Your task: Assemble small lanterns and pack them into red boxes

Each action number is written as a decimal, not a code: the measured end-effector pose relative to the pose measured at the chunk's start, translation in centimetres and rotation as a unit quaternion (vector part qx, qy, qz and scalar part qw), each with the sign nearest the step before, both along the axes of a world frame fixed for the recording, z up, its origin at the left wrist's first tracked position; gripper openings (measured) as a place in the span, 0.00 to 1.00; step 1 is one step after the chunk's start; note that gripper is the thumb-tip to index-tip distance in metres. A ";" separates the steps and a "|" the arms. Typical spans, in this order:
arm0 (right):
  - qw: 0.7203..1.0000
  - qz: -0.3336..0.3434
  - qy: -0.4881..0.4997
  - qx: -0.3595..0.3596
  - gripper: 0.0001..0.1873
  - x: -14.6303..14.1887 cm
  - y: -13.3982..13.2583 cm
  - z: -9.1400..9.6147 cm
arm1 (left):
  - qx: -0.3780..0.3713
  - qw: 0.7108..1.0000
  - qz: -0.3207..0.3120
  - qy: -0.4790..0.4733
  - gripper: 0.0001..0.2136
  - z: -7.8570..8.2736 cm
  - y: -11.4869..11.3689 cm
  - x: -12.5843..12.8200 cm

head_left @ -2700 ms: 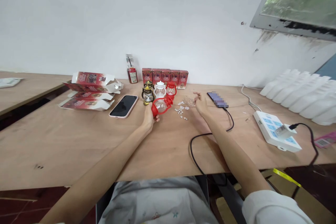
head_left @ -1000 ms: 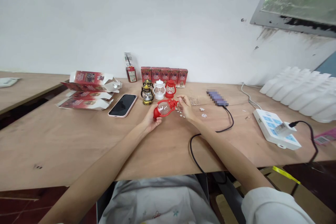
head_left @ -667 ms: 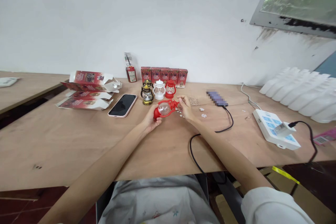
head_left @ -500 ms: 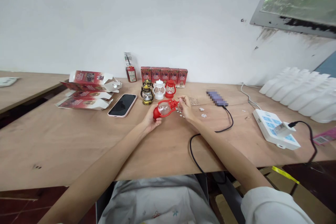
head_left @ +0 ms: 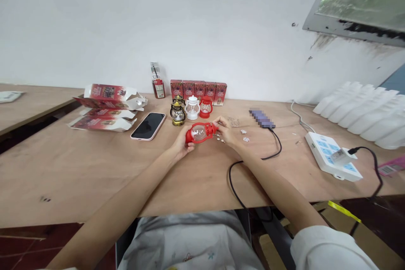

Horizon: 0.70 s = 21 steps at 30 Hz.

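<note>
My left hand grips a small red toy lantern with a clear globe, held sideways just above the wooden table. Pinched fingers of my right hand press against the lantern's right end; whether they hold a small part I cannot make out. Several tiny white pieces lie scattered on the table just under and right of that hand. Behind stand a gold lantern, a white lantern and another red lantern.
A row of red boxes lines the wall. Flattened red cartons and a dark phone lie left. On the right are a second phone with a black cable, a white power strip and white bags.
My right hand came in from the loose pieces on the right to the lantern's end. The lantern has tilted to lie more level in my left hand.
</note>
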State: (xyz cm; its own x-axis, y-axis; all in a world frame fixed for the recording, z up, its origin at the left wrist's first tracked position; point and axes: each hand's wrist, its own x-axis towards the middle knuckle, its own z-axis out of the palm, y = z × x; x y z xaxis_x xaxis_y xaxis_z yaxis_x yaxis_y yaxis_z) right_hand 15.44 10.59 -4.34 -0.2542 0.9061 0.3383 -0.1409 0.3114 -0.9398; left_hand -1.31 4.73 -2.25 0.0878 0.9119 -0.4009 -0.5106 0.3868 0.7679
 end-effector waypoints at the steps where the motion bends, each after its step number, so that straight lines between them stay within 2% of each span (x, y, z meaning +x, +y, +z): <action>1: 1.000 -0.002 -0.001 0.000 0.20 0.0 0.0 0.0 | -0.001 1.000 0.000 -0.001 0.12 0.0 0.0 0.0; 11: 0.999 -0.023 -0.008 0.031 0.20 0.2 -0.1 0.2 | -0.007 1.000 -0.007 -0.015 0.10 -0.1 0.1 0.0; 21: 0.999 -0.005 -0.029 0.034 0.18 0.3 0.3 -0.3 | 0.000 0.999 -0.020 -0.044 0.12 -0.2 0.1 -0.3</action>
State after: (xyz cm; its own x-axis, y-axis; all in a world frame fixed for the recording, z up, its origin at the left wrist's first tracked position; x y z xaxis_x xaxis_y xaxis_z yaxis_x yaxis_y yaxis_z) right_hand 15.78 10.94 -4.69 -0.2671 0.8836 0.3846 -0.0829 0.3765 -0.9227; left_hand -1.59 4.82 -2.43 0.1587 0.9067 -0.3907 -0.5599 0.4086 0.7208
